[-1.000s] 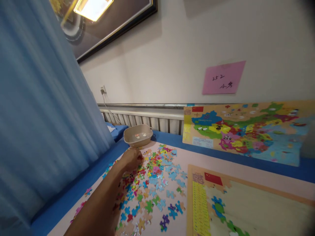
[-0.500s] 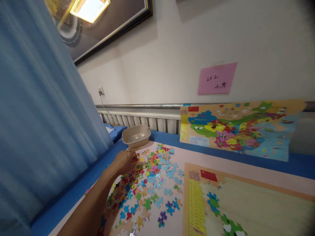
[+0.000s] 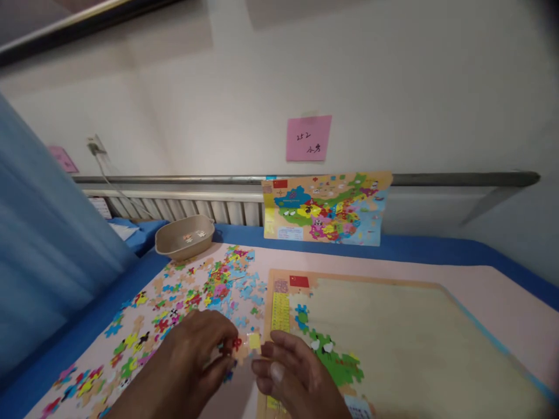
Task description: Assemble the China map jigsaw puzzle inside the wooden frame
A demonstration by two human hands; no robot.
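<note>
My left hand (image 3: pixel 198 349) is over the near side of the pink sheet. Its fingers are closed on a peach jigsaw piece with a red figure (image 3: pixel 237 343). Beside that, a piece with a yellow square (image 3: pixel 254 341) shows between my two hands; whether the two are joined is unclear. My right hand (image 3: pixel 301 369) is at the left border of the puzzle board (image 3: pixel 393 331), its fingers loosely curved and apart, fingertips close to the yellow piece. On the board, a green section (image 3: pixel 338 364) and a small blue section (image 3: pixel 301 317) lie in place.
Loose jigsaw pieces (image 3: pixel 163 308) cover the left of the pink sheet (image 3: pixel 476 285). A beige basin (image 3: pixel 183 238) holding a few pieces stands behind them. A printed map (image 3: pixel 325 209) leans at the wall under a pink note (image 3: pixel 308 138). A blue curtain (image 3: pixel 52 233) hangs at left.
My left hand has come back from the far pieces near the basin, toward me and the board. My right hand has come into view. The camera has turned to the right.
</note>
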